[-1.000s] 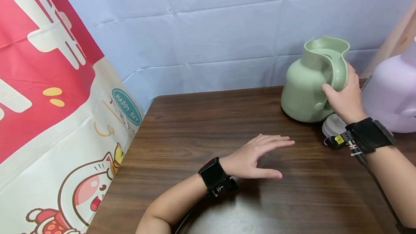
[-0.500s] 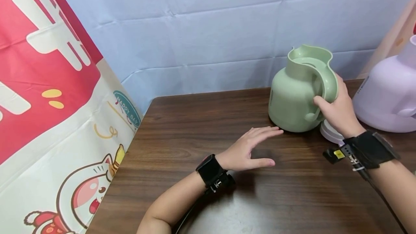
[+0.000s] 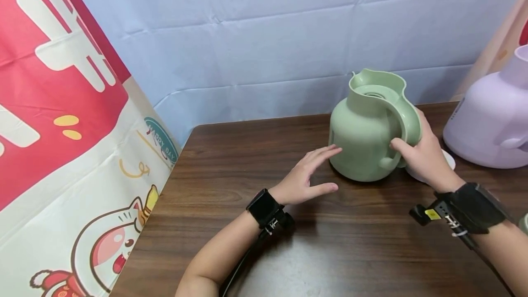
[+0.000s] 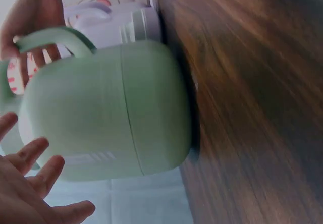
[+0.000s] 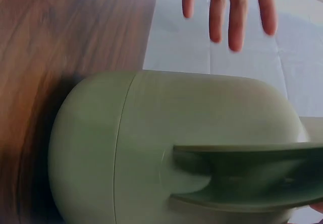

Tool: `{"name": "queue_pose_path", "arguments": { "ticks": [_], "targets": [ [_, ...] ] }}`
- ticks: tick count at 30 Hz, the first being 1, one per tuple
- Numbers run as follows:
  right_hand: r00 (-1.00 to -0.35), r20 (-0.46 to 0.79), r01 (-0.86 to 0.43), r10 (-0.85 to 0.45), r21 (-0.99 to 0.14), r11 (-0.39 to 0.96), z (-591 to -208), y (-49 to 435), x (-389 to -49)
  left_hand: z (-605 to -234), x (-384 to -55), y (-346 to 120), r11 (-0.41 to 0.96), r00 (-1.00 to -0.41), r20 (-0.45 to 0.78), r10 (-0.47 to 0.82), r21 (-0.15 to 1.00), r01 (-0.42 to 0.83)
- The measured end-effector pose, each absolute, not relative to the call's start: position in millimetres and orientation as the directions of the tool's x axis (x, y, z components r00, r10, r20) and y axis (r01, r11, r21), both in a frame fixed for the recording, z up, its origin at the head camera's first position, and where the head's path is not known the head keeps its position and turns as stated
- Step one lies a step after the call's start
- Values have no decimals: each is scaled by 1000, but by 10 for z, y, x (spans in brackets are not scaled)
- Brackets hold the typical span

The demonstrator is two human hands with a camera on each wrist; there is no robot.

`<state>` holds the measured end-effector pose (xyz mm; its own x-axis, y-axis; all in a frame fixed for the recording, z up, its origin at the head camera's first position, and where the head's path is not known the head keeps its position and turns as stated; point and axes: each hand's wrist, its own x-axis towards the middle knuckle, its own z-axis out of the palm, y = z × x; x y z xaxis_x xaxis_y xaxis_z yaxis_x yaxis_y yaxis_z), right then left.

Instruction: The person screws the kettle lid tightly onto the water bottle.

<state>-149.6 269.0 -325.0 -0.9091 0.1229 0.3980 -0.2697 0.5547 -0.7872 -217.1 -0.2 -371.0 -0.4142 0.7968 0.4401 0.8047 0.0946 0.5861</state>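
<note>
A green thermos jug stands upright over the wooden table, its spout at the top and its handle facing right. My right hand grips that handle, fingers wrapped behind it and thumb on the near side. My left hand is held out with fingers spread, the fingertips at the jug's left side in the head view. In the left wrist view the left fingers are extended beside the jug body. The right wrist view shows the jug's side and handle up close.
A lilac thermos jug stands at the right. A round white lid-like thing lies behind my right hand, partly hidden. The dark wooden table ends at a pale blue cloth backdrop; a printed red and white cloth hangs at left.
The green thermos jug has moved left and nearer in my right hand, away from the lilac one. My left hand has shifted left and slightly farther from me, still spread.
</note>
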Motion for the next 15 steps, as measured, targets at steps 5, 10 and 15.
{"name": "queue_pose_path", "arguments": {
  "ticks": [5, 10, 15],
  "targets": [
    [-908, 412, -306, 80, -781, 545, -3267, 2620, -1436, -3712, -2234, -38, 127, -472, 437, 765, 617, 777],
    [-893, 448, -371, 37, -780, 503, -3278, 2538, -1382, -3715, -2309, -46, 131, -498, 473, 727, 617, 776],
    [-889, 458, -396, 12, -782, 481, -3290, 2485, -1324, -3707, -2376, -23, 111, -511, 508, 694, 625, 773]
  ]
}}
